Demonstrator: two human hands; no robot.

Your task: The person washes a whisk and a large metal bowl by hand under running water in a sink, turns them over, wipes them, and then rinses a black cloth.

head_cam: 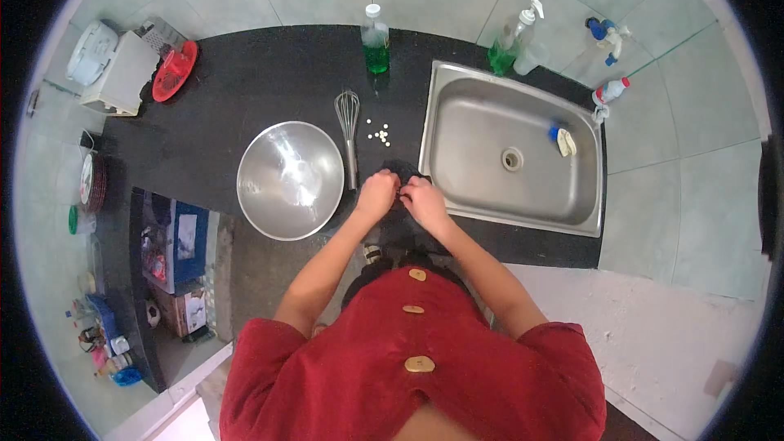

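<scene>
My left hand [377, 193] and my right hand [425, 201] are close together at the counter's front edge, fingertips nearly touching. Both pinch a dark crumpled material [401, 170], perhaps a black plastic bag; it blends into the counter and its outline is hard to make out. Just beyond my fingers lie several small white round pellets [383, 135]. Left of them a wire whisk [348, 119] rests with its handle towards me. A wide, shiny steel mixing bowl [290, 180] stands to the left of my left hand.
A stainless-steel sink [471, 147] is on the right, holding a cream and blue scrubber [563, 142]. At the back stand a bottle of green liquid [376, 49] and a green pump bottle [505, 52]. A red plastic item [176, 73] and box grater [160, 35] are far left.
</scene>
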